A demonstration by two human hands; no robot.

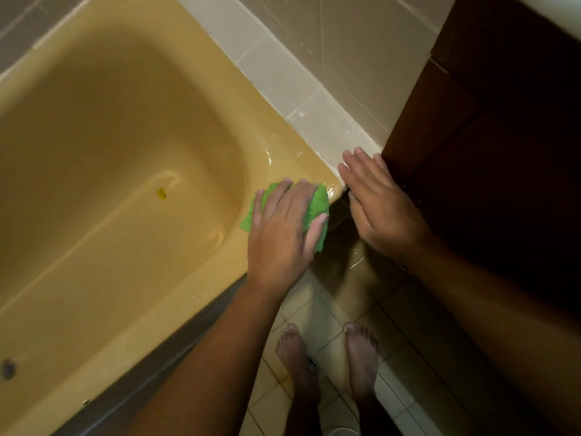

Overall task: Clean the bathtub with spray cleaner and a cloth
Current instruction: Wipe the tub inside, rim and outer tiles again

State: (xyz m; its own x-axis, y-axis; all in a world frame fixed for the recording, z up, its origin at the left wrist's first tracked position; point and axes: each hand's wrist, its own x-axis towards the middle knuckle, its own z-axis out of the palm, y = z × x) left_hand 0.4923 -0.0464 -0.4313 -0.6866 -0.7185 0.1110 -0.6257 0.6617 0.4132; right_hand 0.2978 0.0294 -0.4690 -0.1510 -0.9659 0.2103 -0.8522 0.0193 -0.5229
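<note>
A yellow bathtub (103, 146) fills the left of the head view. A green cloth (317, 201) lies on the wet near right corner of its rim. My left hand (283, 231) presses flat on the cloth with straight fingers spread over it. My right hand (380, 202) rests flat, fingers straight, at the tub's corner where the rim meets the pale tiled ledge (333, 133). No spray cleaner is in view.
A dark wooden door or cabinet (490, 152) stands close on the right. Tiled wall (345, 33) rises behind the ledge. My bare feet (330, 357) stand on the wet tiled floor (314, 313) beside the tub. A small yellow spot (161, 193) lies on the tub bottom.
</note>
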